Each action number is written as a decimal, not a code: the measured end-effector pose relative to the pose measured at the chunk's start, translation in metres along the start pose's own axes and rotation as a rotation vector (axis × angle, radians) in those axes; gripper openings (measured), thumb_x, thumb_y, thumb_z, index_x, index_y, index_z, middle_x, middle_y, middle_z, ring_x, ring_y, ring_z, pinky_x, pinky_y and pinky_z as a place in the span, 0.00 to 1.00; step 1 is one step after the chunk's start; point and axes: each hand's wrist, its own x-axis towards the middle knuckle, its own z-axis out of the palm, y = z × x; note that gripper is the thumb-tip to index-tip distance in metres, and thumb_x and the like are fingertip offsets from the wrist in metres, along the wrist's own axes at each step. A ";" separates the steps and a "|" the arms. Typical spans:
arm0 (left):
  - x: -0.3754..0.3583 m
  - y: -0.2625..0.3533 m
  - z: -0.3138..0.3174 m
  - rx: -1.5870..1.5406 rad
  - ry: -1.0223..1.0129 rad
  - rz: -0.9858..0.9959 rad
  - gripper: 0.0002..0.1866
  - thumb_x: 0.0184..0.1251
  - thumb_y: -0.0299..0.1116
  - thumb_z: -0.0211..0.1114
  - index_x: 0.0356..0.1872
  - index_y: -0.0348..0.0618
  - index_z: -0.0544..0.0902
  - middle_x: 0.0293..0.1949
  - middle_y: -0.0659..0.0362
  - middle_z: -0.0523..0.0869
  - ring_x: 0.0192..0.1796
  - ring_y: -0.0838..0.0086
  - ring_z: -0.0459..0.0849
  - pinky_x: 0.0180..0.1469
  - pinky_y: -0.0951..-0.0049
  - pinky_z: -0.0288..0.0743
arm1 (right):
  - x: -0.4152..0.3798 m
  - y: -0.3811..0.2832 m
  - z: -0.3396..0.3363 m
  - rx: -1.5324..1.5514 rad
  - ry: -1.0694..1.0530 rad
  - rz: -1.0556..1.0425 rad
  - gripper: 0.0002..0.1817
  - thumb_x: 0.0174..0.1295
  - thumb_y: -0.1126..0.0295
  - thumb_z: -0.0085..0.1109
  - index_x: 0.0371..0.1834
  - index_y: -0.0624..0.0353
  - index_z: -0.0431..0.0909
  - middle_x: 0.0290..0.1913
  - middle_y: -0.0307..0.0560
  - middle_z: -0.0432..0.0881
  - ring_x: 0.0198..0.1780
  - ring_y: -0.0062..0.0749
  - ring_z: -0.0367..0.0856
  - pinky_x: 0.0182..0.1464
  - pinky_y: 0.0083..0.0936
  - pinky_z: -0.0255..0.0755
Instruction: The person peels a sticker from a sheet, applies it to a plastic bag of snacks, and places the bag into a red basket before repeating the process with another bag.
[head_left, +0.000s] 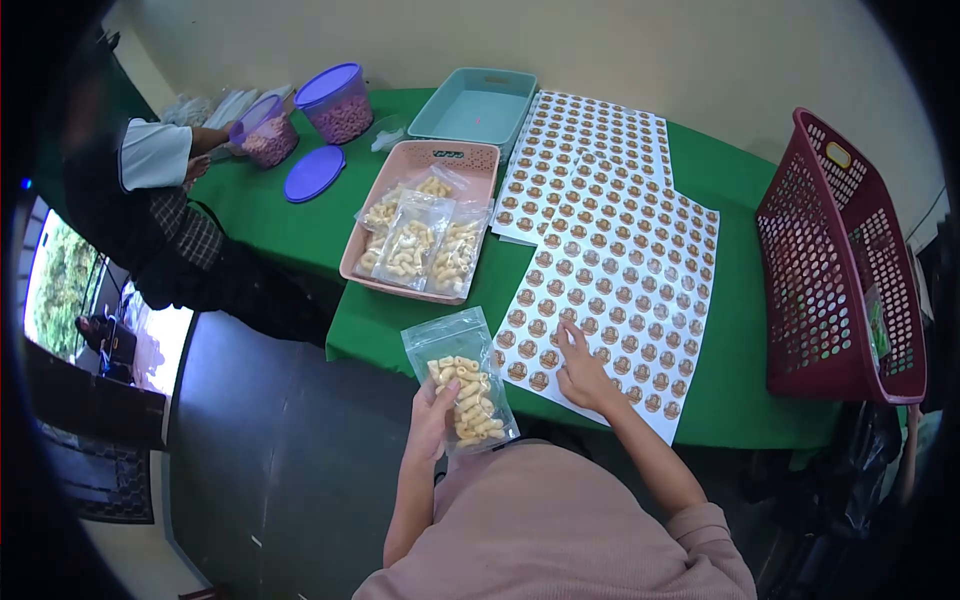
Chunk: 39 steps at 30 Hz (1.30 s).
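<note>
My left hand (432, 417) is closed on the lower left part of a clear zip pouch (469, 392) of pale, tube-shaped snacks. The pouch is held in front of the table edge. My right hand (587, 378) lies over a large sheet of round brown labels (640, 300), index and middle fingers stretched out to one label. Between those fingers I see nothing held. Left of the sheets, a pink basket (352, 262) holds several filled pouches (410, 245).
A teal tray (478, 107) stands behind the pink basket. A tall maroon perforated basket (815, 270) is at the right table edge. At the left, another person's hand (205, 142) is by a purple-rimmed tub (268, 143). A second tub (343, 115) and purple lid (314, 174) are nearby.
</note>
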 end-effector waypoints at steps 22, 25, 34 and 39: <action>0.079 0.045 -0.016 0.143 -0.221 -0.157 0.18 0.61 0.30 0.54 0.52 0.37 0.67 0.44 0.58 0.76 0.44 0.76 0.77 0.45 0.76 0.71 | -0.062 -0.035 0.024 -0.193 0.154 0.116 0.14 0.43 0.73 0.55 0.37 0.56 0.77 0.50 0.49 0.70 0.54 0.46 0.64 0.55 0.39 0.56; 0.096 0.051 -0.017 0.195 -0.280 -0.194 0.18 0.61 0.30 0.54 0.52 0.37 0.67 0.44 0.58 0.76 0.43 0.77 0.77 0.45 0.76 0.71 | -0.063 -0.046 0.030 -0.231 0.163 0.173 0.18 0.43 0.74 0.54 0.41 0.55 0.75 0.53 0.49 0.68 0.55 0.48 0.63 0.55 0.41 0.55; 0.130 0.073 -0.017 0.285 -0.391 -0.292 0.20 0.60 0.31 0.55 0.52 0.35 0.66 0.43 0.57 0.77 0.43 0.76 0.77 0.44 0.77 0.72 | -0.046 -0.076 0.052 -0.318 0.168 0.340 0.21 0.45 0.75 0.51 0.47 0.57 0.71 0.58 0.47 0.62 0.58 0.46 0.60 0.58 0.44 0.52; 0.142 0.082 -0.018 0.319 -0.437 -0.291 0.22 0.59 0.31 0.56 0.53 0.33 0.65 0.42 0.56 0.77 0.42 0.76 0.78 0.44 0.77 0.73 | -0.034 -0.084 0.056 -0.289 0.174 0.358 0.19 0.46 0.75 0.51 0.45 0.63 0.72 0.53 0.46 0.69 0.56 0.39 0.63 0.58 0.39 0.55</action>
